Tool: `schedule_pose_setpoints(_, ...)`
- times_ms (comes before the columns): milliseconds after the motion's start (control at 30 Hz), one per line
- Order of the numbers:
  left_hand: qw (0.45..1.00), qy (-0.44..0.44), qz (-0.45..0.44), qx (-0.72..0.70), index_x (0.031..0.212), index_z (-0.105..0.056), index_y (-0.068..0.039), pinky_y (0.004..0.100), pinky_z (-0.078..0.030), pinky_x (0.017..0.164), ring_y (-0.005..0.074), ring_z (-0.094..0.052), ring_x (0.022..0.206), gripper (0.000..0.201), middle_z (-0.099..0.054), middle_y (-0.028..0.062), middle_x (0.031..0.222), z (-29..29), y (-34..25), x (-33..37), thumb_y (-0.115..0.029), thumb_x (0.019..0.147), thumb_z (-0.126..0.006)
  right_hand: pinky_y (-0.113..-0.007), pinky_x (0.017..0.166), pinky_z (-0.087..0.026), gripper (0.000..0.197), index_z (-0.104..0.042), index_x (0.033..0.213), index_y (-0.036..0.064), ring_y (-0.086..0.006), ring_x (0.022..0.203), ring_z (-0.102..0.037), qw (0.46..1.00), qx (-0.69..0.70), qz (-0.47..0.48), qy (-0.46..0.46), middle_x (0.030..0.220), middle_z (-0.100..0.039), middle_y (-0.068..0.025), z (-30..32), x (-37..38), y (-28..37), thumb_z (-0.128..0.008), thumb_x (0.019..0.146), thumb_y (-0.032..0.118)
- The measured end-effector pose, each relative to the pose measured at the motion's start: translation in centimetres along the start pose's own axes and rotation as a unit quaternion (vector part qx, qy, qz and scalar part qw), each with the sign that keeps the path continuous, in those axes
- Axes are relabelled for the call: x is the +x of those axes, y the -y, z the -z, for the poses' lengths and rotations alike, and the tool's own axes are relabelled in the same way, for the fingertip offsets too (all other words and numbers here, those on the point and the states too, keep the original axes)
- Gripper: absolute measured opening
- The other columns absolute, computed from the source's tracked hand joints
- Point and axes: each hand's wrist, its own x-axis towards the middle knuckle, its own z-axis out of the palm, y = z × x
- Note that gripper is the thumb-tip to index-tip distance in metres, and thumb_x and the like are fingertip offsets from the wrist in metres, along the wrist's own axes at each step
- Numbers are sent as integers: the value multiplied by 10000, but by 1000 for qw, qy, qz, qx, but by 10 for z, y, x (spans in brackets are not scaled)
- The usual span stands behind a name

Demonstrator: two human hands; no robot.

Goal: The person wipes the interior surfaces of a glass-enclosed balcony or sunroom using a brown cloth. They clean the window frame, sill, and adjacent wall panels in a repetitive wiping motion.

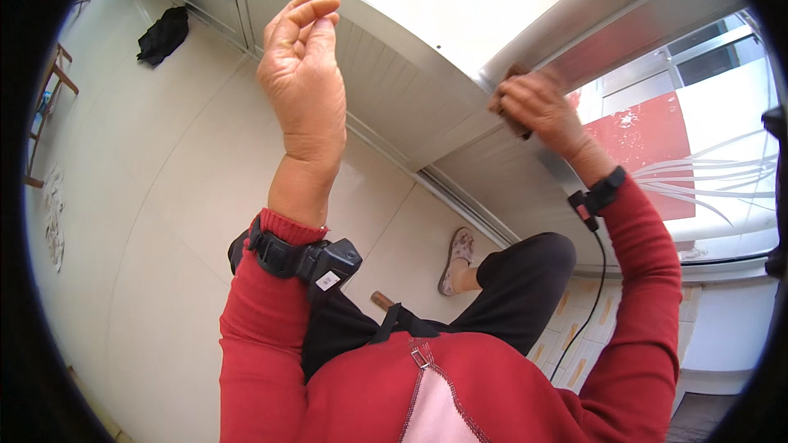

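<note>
My right hand is closed around a folded brown cloth, partly hidden under the fingers. The cloth lies against the silvery metal door frame, close to its edge. My left hand is raised in front of the pale panelled door, palm side showing. Its fingers curl in and the thumb rests against them, with nothing visible between. Both wrists carry black strapped devices, the left one a boxy unit.
A floor track runs along the foot of the door panels. A wooden-handled item shows by my legs. On the tiled floor lie a black cloth and a whitish rag. A wooden chair stands far left. White cords hang at right.
</note>
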Motion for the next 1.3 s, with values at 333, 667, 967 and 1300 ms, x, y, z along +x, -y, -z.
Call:
schedule_pose_setpoints(333, 998, 23, 42, 44, 1030, -741, -44, 216, -515, 880, 107, -649, 991, 143, -599, 15, 1291, -12, 9, -3, -49, 1018, -599, -447, 1164, -401, 372, -630, 1168, 98, -280, 1291, -540, 996, 36, -3, 82, 1335, -596, -81, -47, -22, 44, -655, 798, 81)
schedule_pose_setpoints(667, 991, -7, 132, -30, 1072, -727, -50, 210, -478, 829, 86, -640, 948, 139, -715, 41, 1012, -19, 8, -7, -59, 1004, -607, -416, 1125, -444, 432, -653, 1244, 117, -269, 1281, -541, 988, -93, -105, -59, 1387, -598, -41, 21, -22, 23, -685, 815, 72)
schedule_pose_setpoints(967, 986, -4, 166, 2, 1117, -711, -51, 240, -502, 896, 135, -696, 985, 156, -715, 29, 1083, -13, 7, -6, -68, 1017, -593, -349, 1079, -441, 152, -707, 931, 94, -214, 1174, -551, 998, -45, -5, 49, 1113, -634, -28, -110, 81, 48, -669, 790, 139)
schedule_pose_setpoints(1300, 990, 27, 139, -26, 1120, -720, -56, 254, -486, 909, 120, -691, 957, 164, -727, 33, 1071, -8, 19, 3, -102, 1013, -604, -356, 1030, -465, 169, -655, 978, 108, -219, 1133, -573, 1000, 0, -8, 24, 1067, -621, -26, -99, 89, 38, -647, 810, 115)
